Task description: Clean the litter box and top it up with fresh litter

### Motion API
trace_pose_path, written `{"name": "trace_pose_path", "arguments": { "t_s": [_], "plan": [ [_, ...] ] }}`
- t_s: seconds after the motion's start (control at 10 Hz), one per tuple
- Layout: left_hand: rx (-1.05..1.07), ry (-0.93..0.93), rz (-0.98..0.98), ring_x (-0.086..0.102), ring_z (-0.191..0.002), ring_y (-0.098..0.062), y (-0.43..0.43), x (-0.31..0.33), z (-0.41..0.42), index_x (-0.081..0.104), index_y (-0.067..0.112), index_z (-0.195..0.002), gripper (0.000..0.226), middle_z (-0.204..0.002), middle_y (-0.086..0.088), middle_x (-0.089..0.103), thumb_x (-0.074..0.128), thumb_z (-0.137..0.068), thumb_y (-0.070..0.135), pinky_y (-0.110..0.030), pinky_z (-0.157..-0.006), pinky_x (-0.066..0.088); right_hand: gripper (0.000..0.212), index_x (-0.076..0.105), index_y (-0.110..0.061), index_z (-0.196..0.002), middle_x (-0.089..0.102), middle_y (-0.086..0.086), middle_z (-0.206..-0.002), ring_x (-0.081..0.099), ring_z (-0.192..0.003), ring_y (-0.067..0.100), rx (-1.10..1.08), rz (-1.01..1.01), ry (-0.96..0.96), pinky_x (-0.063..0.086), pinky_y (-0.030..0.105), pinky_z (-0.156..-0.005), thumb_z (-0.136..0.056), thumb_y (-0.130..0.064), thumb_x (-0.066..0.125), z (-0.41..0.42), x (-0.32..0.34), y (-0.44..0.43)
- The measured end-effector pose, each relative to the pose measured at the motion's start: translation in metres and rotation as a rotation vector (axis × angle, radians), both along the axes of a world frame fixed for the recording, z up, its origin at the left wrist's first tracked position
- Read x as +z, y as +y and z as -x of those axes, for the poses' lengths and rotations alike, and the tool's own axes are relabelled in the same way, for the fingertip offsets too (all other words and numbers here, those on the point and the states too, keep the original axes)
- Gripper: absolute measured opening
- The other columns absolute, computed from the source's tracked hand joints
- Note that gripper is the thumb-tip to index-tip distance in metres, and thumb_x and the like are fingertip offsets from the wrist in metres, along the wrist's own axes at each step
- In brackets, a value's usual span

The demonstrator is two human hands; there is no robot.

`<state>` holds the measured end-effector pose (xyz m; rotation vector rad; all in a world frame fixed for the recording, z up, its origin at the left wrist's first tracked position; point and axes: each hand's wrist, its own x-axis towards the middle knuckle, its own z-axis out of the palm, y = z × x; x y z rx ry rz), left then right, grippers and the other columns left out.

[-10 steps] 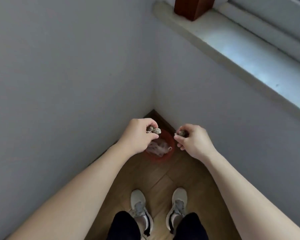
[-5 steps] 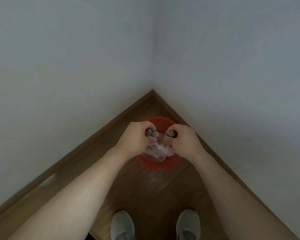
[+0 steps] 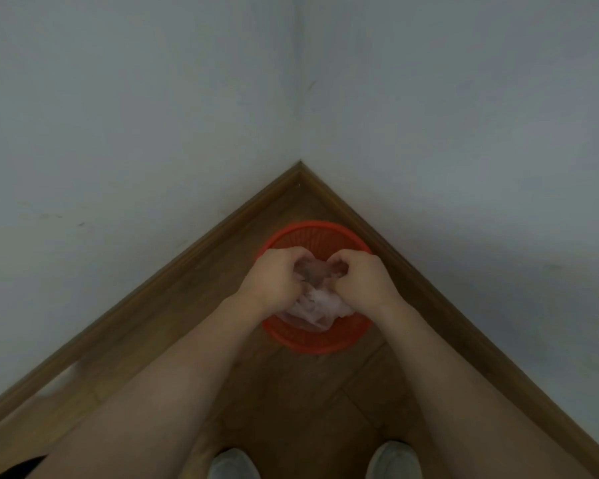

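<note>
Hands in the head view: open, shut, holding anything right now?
Left hand: fingers curled over the plastic bag in the red basket; whether it holds anything cannot be told.
Right hand: curled likewise; cannot be told.

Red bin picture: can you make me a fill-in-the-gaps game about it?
1. The bin is coloured ___.
2. It stands on the floor in a ___.
3. The bag lies ___ the bin.

Missing words: red; corner; inside.
</note>
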<state>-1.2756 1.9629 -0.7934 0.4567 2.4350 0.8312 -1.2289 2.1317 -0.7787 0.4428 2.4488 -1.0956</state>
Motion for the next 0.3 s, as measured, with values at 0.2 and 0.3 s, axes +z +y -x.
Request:
{"name": "trace_pose_path", "arguments": {
  "t_s": [0.2,0.3],
  "plan": [
    [0.001,0.01,-0.015,0.061,-0.089,-0.005,-0.002,0.024,-0.005,0.067,0.031,-0.104,0.035,-0.095,0.013,0.069,0.07,-0.074,0.014,-0.023,-0.071,0.048,0.03,0.069,-0.021,-0.111,0.07,-0.002,-0.101,0.064,-0.097,0.016,-0.012,-0.002,-0.003,0.054,0.034,-0.087,-0.081,-0.014,0.066,-0.005,0.023,-0.001],
    [0.021,0.01,-0.004,0.061,-0.093,-0.007,-0.002,0.045,-0.009,0.067,0.03,-0.108,0.035,-0.102,0.011,0.068,0.075,-0.075,0.02,-0.031,-0.078,0.053,0.029,0.069,-0.02,-0.11,0.069,-0.004,-0.098,0.063,-0.095,0.015,-0.024,0.011,0.001,0.053,0.031,-0.084,-0.082,-0.013,0.066,-0.008,0.045,-0.001]
  ]
}}
